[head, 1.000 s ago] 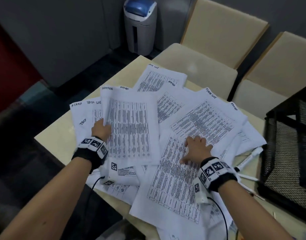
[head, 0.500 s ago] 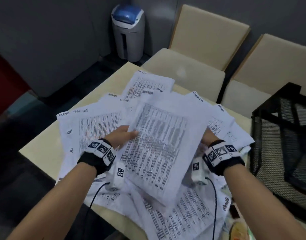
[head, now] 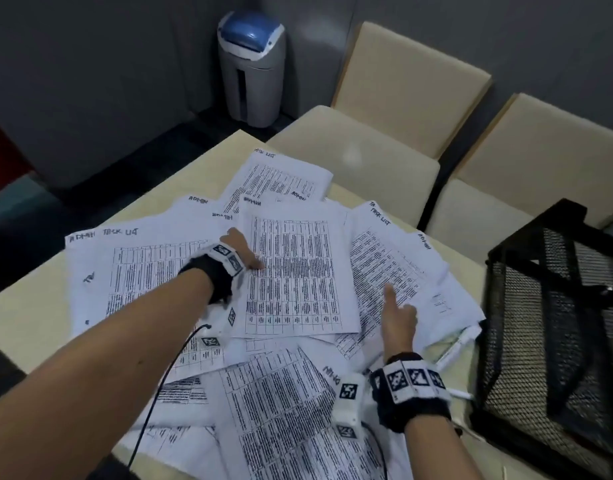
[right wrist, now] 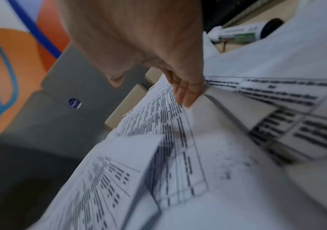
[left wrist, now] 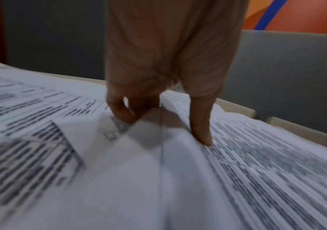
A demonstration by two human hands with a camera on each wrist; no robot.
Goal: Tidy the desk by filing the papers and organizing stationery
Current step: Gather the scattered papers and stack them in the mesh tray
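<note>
Printed sheets lie spread in a loose overlapping pile across the beige desk. A top stack of table printouts sits flat in the middle. My left hand pinches its left edge: in the left wrist view the thumb lies on top and the other fingers curl under the lifted edge. My right hand hovers low over the right-hand sheets, holding nothing. In the right wrist view its straight fingers touch a sheet's edge and the thumb stands apart.
A black mesh tray stands at the desk's right end. White marker pens lie between it and the papers, partly under sheets. Two beige chairs stand at the far side. A grey bin with a blue lid is on the floor beyond.
Half a second ago both hands held the stack up off the pile. It now lies flat, the left hand still at its edge. The right hand has let go and moved right.
</note>
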